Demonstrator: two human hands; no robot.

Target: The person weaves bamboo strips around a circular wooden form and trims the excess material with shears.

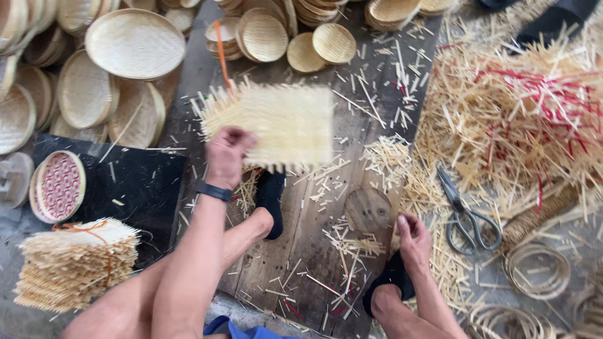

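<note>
Two bare legs stretch over the wooden board, feet in black slippers. Above them the left hand pinches the edge of a big square woven mat, held up and blurry. Lower down, the right hand curls loosely near the scissors beside the straw pile.

Worn wooden boards over grey floor, probably concrete, in daylight.

place: basket-weaving workshop | signs: stacked woven trays, bamboo offcuts, shears
</note>
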